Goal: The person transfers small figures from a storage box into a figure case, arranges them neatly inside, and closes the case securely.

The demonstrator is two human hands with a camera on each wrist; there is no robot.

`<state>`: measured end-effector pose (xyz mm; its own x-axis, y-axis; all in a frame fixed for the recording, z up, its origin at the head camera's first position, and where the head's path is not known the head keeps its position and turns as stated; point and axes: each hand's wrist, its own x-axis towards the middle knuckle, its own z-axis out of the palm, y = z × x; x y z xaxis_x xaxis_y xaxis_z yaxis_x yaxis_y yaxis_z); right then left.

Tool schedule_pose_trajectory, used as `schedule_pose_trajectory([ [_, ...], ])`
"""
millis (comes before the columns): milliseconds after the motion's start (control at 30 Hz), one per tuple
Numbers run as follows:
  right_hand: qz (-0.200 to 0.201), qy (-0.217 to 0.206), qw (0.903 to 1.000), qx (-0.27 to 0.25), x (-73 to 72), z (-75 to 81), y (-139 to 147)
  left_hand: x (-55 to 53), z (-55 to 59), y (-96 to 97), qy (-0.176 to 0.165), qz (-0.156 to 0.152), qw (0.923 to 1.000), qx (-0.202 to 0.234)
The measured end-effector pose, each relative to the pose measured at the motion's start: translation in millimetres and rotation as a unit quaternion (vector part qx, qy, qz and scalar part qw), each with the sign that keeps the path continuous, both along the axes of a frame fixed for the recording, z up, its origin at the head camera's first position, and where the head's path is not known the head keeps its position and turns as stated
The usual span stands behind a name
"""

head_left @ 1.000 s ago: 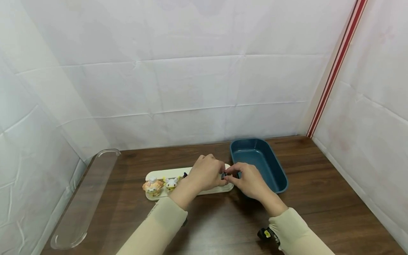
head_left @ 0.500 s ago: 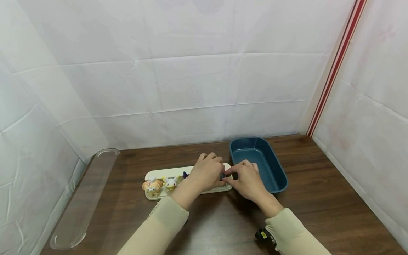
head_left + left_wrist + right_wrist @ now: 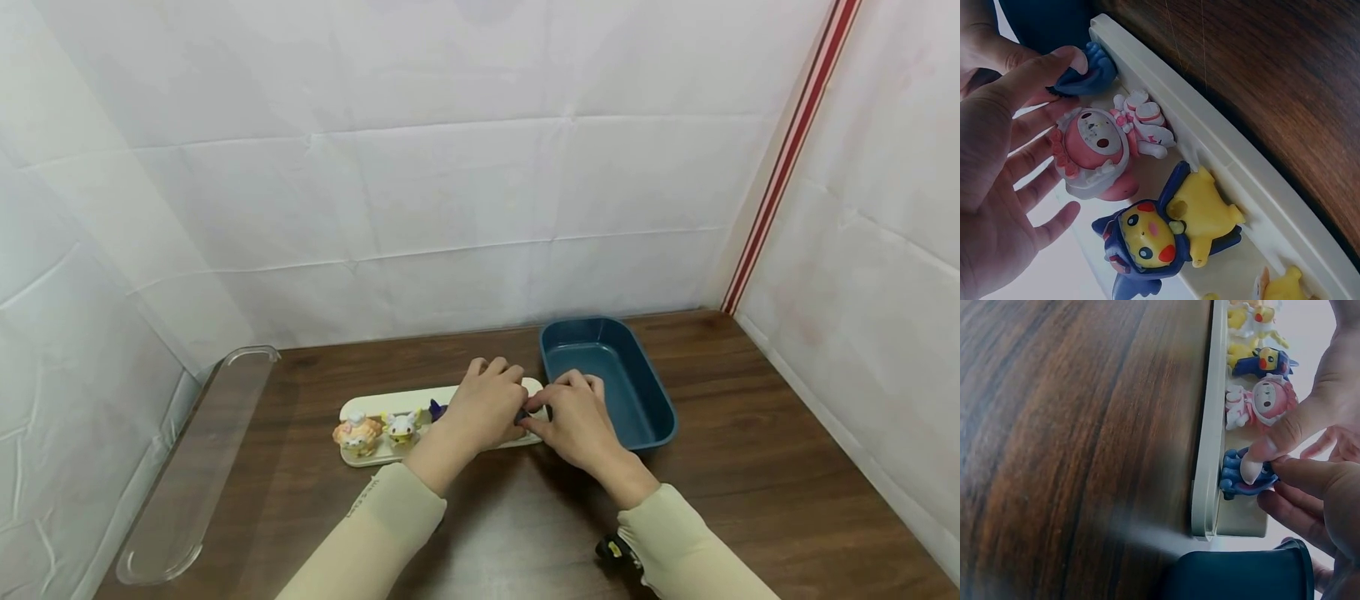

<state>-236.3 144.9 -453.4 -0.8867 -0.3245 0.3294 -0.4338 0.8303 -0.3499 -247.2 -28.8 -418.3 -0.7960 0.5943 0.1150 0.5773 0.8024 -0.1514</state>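
A small blue figurine (image 3: 1233, 474) stands at the right end of a long cream tray (image 3: 412, 402). My left hand (image 3: 487, 404) has its thumb and index finger on it, the other fingers spread behind. From the right, my right hand (image 3: 577, 417) pinches the same figurine between thumb and finger. Beside it in the left wrist view are a pink-hooded figurine (image 3: 1102, 147) and a yellow figurine in a dark blue hood (image 3: 1149, 240). Farther left in the tray stand a white-and-yellow figurine (image 3: 402, 428) and an orange, fluffy-looking one (image 3: 357, 435).
A deep blue rectangular bin (image 3: 656, 400) stands right of the tray, close to my right hand. A long clear plastic cover (image 3: 206, 467) lies along the table's left side. White sheeting (image 3: 450, 192) rises behind the wooden table (image 3: 750, 433).
My right hand has shifted slightly left toward my left hand. The blue figurine between them has moved a little left with it. The tray and bin keep their places.
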Motion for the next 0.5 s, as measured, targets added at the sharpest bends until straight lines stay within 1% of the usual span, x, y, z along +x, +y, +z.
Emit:
schedule_pose_trajectory([
  [200,0.0,-0.001,1.0,0.004,1.9,0.9,-2.7,2.7,-1.3,0.0,0.004,0.009,0.9999,-0.009],
  [400,-0.004,-0.002,0.9999,0.01,2.6,1.7,-3.0,5.4,-0.9,1.0,0.009,0.01,0.9998,-0.013],
  [500,-0.004,-0.006,0.9999,0.01,2.4,1.5,-2.3,6.7,0.0,1.9,0.004,0.012,0.9998,-0.013],
])
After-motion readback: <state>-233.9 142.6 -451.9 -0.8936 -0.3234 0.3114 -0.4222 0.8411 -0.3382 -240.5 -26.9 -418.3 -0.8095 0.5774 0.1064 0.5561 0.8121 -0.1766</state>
